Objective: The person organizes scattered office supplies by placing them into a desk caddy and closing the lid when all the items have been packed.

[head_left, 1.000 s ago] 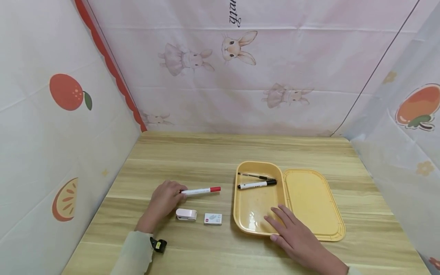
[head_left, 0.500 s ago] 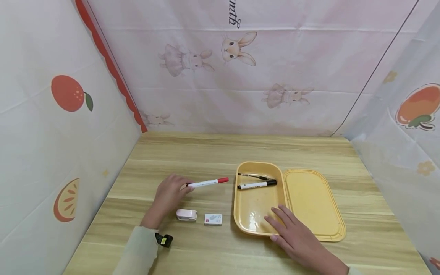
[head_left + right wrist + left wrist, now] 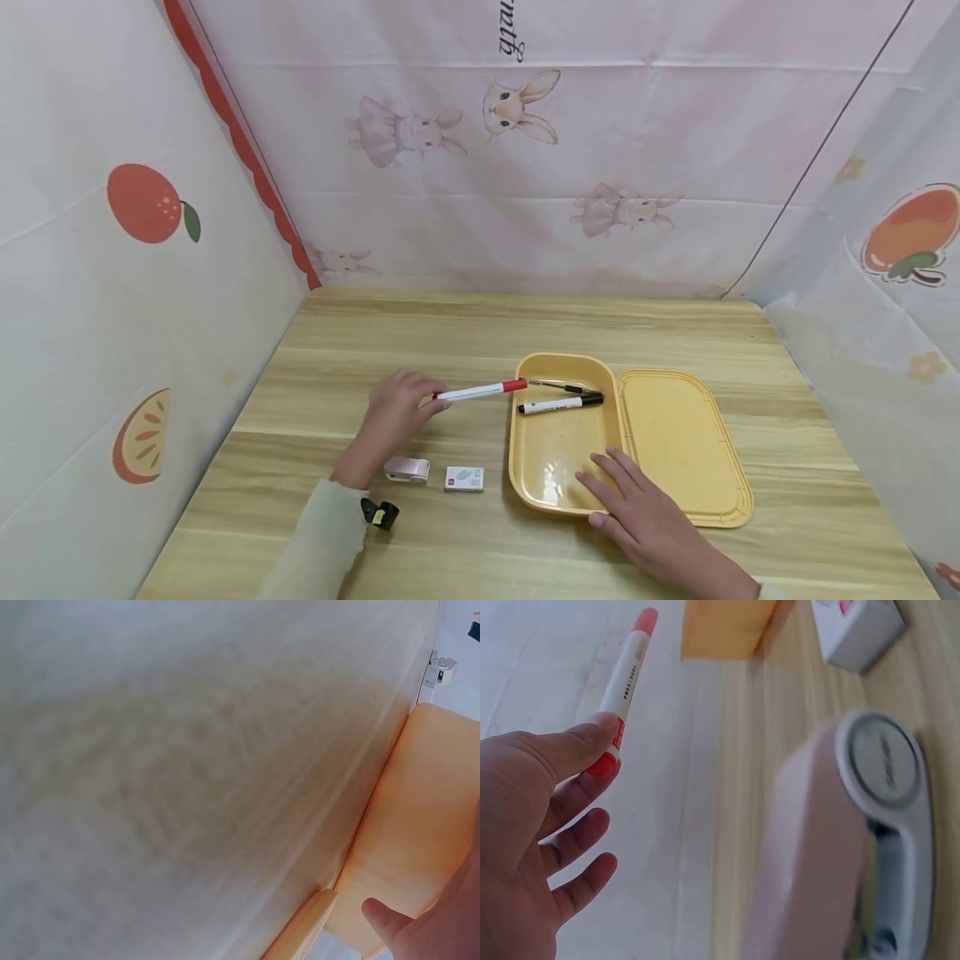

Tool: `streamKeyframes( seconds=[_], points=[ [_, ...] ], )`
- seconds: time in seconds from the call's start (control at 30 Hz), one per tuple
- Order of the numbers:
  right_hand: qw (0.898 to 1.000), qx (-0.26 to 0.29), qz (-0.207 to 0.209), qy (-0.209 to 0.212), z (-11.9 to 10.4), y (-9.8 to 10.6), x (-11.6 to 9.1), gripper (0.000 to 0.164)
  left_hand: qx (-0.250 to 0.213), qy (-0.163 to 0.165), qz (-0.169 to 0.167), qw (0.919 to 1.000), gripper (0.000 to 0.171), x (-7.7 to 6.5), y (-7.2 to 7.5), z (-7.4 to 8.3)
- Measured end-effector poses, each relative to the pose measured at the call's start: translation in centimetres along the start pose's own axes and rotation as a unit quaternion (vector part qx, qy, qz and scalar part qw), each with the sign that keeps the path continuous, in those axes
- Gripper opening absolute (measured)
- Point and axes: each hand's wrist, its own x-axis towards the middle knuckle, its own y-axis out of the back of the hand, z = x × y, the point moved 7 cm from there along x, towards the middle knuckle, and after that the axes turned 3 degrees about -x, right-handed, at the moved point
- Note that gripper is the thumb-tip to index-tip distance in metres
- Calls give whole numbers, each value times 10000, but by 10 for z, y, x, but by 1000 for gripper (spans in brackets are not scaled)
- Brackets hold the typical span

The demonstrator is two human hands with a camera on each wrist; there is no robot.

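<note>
Between thumb and forefinger my left hand pinches a white marker with a red cap by its rear end. The cap points right and overlaps the left rim of the yellow box. In the left wrist view the marker slants upward, the other fingers loosely bent below it. Inside the box lie a black-capped white marker and a thin black pen. My right hand rests with spread fingers over the box's near right corner. The right wrist view shows its thumb beside the box wall.
A yellow lid lies flat against the box's right side. Left of the box are a small white carton and a pale pink stapler, close by my left forearm. Printed cloth walls enclose the wooden table.
My left hand has lifted the red-capped marker and carried it right and away from me, up to the box's left rim. The right hand has stayed in place.
</note>
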Motion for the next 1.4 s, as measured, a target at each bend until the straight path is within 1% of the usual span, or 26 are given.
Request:
streamKeyframes(
  seconds=[0.13, 0.3, 0.6, 0.83, 0.97, 1.2, 1.4],
  points=[
    [10000, -11, 4, 0, 0, 0, 0, 53, 29, -41, 7, 10000, 22, 7, -2, 10],
    [10000, -15, -16, 14, 0, 0, 0, 53, 50, -144, 71, 9999, 21, 17, -5, 22],
    [10000, -24, 8, 84, -1, 2, 0, 53, 153, -302, -101, 9994, 22, 29, -17, 40],
    [10000, 30, -26, 9, 0, 2, 1, 52, 243, -339, -413, 9983, 25, 37, -31, 54],
    [10000, 25, -55, -58, 0, 1, 1, 52, 295, -419, -589, 9970, 27, 40, -41, 60],
    [9999, 85, -35, -40, 0, -1, 0, 52, 427, -557, -763, 9946, 23, 42, -55, 69],
    [10000, 5, -34, -53, 1, -2, 0, 53, 477, -688, -867, 9927, 22, 45, -69, 80]
  ],
)
